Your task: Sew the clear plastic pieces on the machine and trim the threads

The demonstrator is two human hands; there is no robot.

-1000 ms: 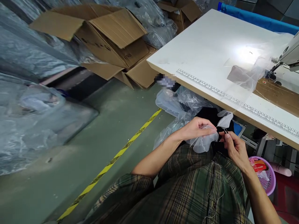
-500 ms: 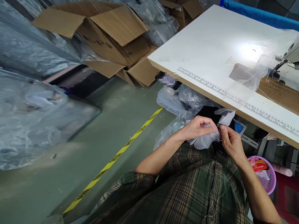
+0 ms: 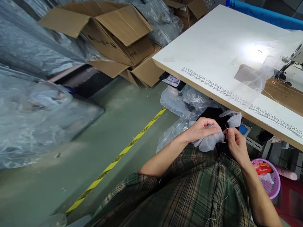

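Sheer white fabric is bunched in my left hand, whose fingers are closed on it above my lap. Close by on the right, my right hand is closed in a pinch. A thin, dark, pointed tool sticks up from its fingertips; its exact kind is too small to tell. Beyond the fingertips, another sheer white flap stands up by the table's front edge. Whether it joins the bunched fabric I cannot tell.
A white table with a printed ruler carries a sewing machine and more sheer fabric. Cardboard boxes and plastic-wrapped bundles lie left. A purple basket stands low on the right.
My right hand has moved slightly away from the left, to the right, and the gap between the fingertips is wider. The left hand still grips the fabric. The view has shifted slightly.
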